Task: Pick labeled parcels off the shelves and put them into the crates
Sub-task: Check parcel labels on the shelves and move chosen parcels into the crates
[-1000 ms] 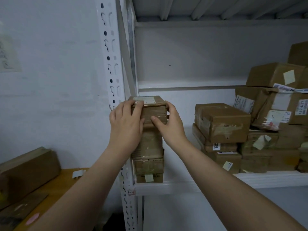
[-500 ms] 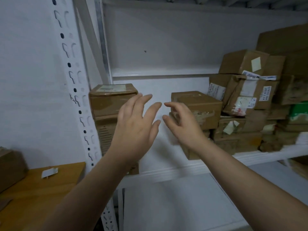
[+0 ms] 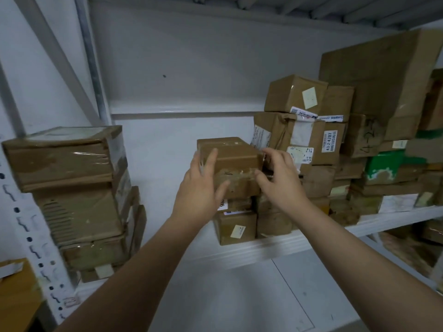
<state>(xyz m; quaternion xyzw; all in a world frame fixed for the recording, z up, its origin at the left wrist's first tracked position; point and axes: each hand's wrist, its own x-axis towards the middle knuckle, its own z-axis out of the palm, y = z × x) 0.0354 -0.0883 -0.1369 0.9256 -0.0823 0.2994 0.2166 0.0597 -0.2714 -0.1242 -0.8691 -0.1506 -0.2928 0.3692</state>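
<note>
Left grip [image 3: 201, 188] released, straight fingers against left side of cardboard parcel [image 3: 230, 152]; right grip [image 3: 280, 180] curled round its right end; parcel flat atop stack [image 3: 236, 227] on white shelf [image 3: 275, 245], taped face camera-ward; long axis unclear.

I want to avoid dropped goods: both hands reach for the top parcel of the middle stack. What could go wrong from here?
1. The top parcel sits on smaller boxes near the shelf edge; pulling it may drag one off.
2. The uneven pile stands close on its right and might shift.
3. The left hand has straight fingers on the parcel and the right hand is only at its corner, so it could slip.
</note>
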